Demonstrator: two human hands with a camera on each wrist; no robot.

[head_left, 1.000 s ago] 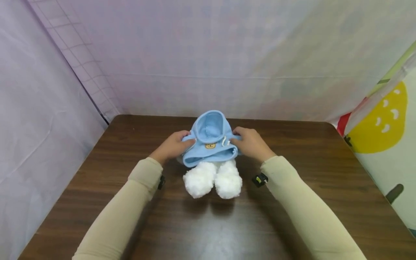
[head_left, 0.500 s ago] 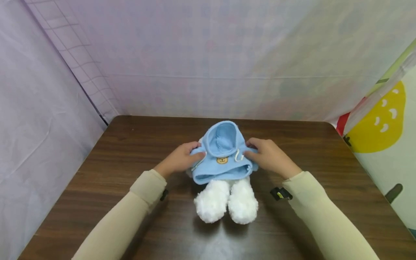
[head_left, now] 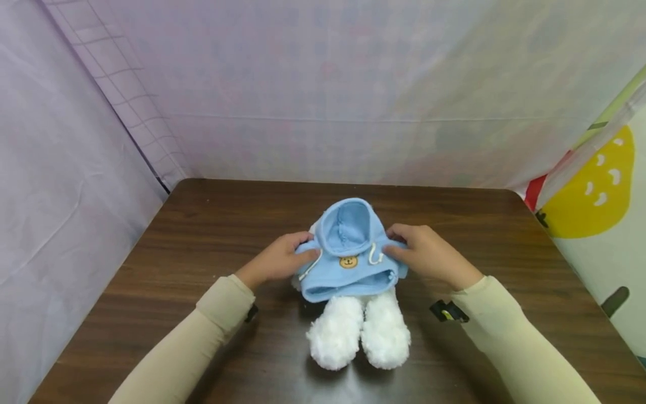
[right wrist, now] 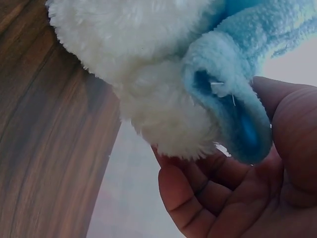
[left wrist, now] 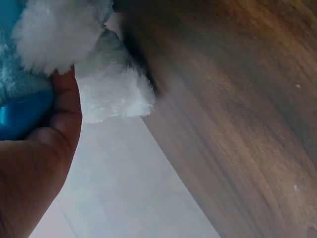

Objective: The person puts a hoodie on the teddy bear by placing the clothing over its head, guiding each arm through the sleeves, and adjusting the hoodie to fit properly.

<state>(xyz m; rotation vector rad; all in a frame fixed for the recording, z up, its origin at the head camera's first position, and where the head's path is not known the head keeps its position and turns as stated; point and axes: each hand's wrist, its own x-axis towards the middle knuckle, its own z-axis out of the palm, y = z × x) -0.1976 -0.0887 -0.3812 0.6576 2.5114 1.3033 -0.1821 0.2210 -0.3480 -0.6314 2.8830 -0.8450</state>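
Observation:
A small light blue hoodie (head_left: 353, 283) with a bear-face patch and white cords lies over a white plush toy (head_left: 335, 334). Its hood opens upward, and two fluffy legs stick out below the hem toward me. At the hoodie's left side my left hand (head_left: 277, 261) grips a sleeve, thumb on top; its fingertips touch white fur (left wrist: 59, 39) in the left wrist view. My right hand (head_left: 436, 258) holds the other side. Its thumb presses the sleeve (right wrist: 223, 94), whose cuff gapes, with fingers under the furry arm (right wrist: 168, 109). The toy's head is hidden.
The dark brown wooden table (head_left: 227, 207) has rounded far corners. A pale patterned curtain (head_left: 323, 112) hangs behind it, and a white cloth (head_left: 65, 196) hangs on the left. To the right is a sheet with a yellow strawberry print (head_left: 595, 191).
Both hands have drawn the plush toy and hoodie toward me and slightly right. The grip on both sides looks the same throughout.

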